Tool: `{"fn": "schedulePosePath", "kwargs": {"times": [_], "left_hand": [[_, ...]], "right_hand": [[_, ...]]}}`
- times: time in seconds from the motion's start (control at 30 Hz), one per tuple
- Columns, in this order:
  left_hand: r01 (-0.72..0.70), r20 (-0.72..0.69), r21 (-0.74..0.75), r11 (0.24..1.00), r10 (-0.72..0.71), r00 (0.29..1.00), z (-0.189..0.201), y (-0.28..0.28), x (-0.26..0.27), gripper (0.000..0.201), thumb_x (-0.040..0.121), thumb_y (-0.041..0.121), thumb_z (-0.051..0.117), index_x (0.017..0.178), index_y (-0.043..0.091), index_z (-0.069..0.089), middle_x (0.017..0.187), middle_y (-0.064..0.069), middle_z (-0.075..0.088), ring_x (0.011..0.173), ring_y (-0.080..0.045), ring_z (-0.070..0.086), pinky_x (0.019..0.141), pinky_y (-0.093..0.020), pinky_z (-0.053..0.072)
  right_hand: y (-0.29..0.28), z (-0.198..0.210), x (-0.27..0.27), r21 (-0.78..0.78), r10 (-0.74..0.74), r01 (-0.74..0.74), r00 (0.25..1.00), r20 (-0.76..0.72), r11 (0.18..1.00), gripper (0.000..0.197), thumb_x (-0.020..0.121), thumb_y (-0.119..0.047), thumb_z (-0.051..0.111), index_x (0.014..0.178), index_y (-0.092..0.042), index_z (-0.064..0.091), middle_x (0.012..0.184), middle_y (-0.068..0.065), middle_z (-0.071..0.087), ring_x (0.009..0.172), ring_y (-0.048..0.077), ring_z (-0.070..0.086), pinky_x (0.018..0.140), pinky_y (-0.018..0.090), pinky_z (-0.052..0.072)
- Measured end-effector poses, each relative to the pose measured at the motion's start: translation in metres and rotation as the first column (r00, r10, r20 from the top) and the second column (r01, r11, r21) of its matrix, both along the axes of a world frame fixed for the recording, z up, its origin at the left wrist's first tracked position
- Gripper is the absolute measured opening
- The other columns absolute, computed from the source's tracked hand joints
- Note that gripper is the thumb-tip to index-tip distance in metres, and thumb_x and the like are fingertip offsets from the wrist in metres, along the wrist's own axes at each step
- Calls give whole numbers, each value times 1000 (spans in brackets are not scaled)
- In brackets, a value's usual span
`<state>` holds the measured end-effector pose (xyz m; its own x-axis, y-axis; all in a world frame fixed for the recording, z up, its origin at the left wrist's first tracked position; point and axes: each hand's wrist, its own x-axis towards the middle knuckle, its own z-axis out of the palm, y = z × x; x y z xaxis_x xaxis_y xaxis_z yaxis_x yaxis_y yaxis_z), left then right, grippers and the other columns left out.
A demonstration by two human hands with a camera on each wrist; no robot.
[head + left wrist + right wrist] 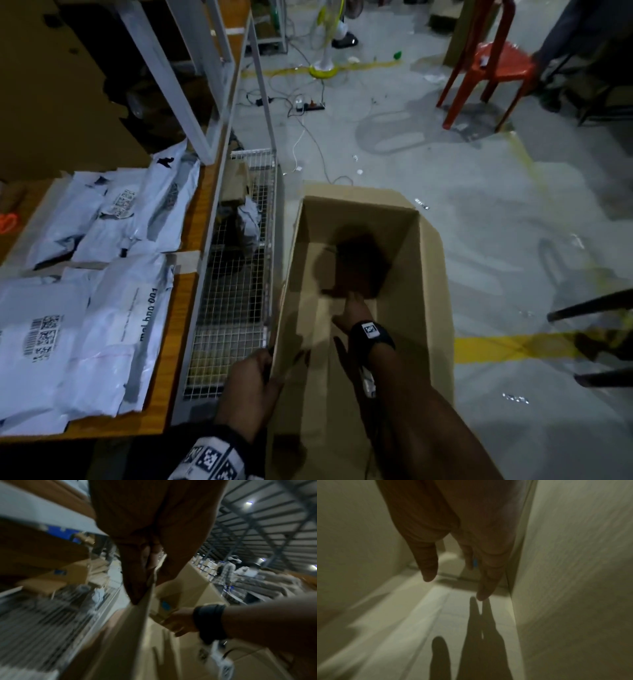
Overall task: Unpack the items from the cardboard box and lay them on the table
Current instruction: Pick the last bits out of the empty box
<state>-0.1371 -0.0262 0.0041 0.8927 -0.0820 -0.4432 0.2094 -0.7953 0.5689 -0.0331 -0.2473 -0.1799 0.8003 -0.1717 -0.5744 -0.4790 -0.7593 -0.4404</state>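
Observation:
An open cardboard box (432,291) stands on the floor beside the table (186,301). My left hand (257,371) grips the top edge of its left wall, with thumb and fingers pinching the cardboard (149,573). My right hand (354,308) reaches deep inside the box with straight fingers (482,593) and holds nothing, just above the bare box floor (436,615). A small blue mark (475,562) shows at the far end of the box; what it belongs to is too blurred to tell. Several white plastic mailers (102,308) with barcodes lie on the table.
A wire mesh shelf (233,291) runs between table and box. On the grey floor beyond lie cables and a power strip (310,107), a fan base (323,70) and a red plastic chair (493,68). Dark chair legs (589,305) jut in at right.

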Motion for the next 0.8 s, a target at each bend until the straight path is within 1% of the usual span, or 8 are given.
{"fn": "schedulePosePath", "kwargs": {"times": [0.1,0.17,0.27,0.43,0.53,0.67,0.73,0.8], "left_hand": [[-13,54,-66,998,16,998,9,9,-11,36,85,8,72,87,41,59,84,17,68,74,7,63,60,-6,46],[-39,78,-79,996,46,996,10,11,-16,40,84,3,72,89,41,60,90,14,69,80,3,65,66,-10,50],[-74,100,-37,997,78,992,8,4,-14,36,84,7,72,85,40,59,85,11,70,75,-2,66,66,-20,53],[-153,47,-51,987,155,987,1,-9,-7,21,83,9,73,87,28,65,79,6,71,65,-12,69,59,-34,60],[-149,75,-50,987,153,985,-4,-11,-10,21,85,6,71,87,26,65,83,7,71,68,-9,66,63,-31,59],[-118,109,-86,989,127,986,-2,-8,-16,26,86,4,70,86,29,63,85,13,69,73,-4,67,64,-24,57],[-116,114,-91,989,126,985,1,-4,-17,29,86,4,70,89,32,62,89,13,69,77,0,67,66,-18,56],[-114,153,-76,991,125,980,2,0,-14,29,85,6,71,90,33,63,86,15,69,69,4,66,62,-9,51]], "right_hand": [[-24,25,10,-3,-26,26,1000,-16,1000,55,99,-22,56,149,-3,40,153,18,42,137,37,44,111,40,38],[-37,37,15,-2,-50,50,995,-87,999,50,105,-27,47,148,-3,43,154,19,41,139,37,42,113,41,34],[-47,46,13,-58,-76,73,996,-51,996,45,102,-27,51,139,0,53,145,21,51,132,36,50,106,39,38],[-53,33,6,-32,-323,330,937,134,943,79,83,-15,73,148,2,31,150,24,38,138,36,41,111,34,35],[-48,22,-5,-26,-337,340,938,77,940,86,84,-11,72,153,-1,22,157,22,25,142,36,37,111,33,35],[-36,14,-7,-12,-374,380,914,156,925,82,88,-8,62,156,-6,17,160,21,17,146,38,28,118,35,28],[-36,13,7,-65,-360,380,910,203,923,74,91,-13,61,154,-6,23,159,20,20,145,37,29,118,37,27],[-40,21,27,-149,-263,297,942,210,943,59,91,-24,60,145,-9,42,153,18,37,139,36,39,117,41,32]]}}
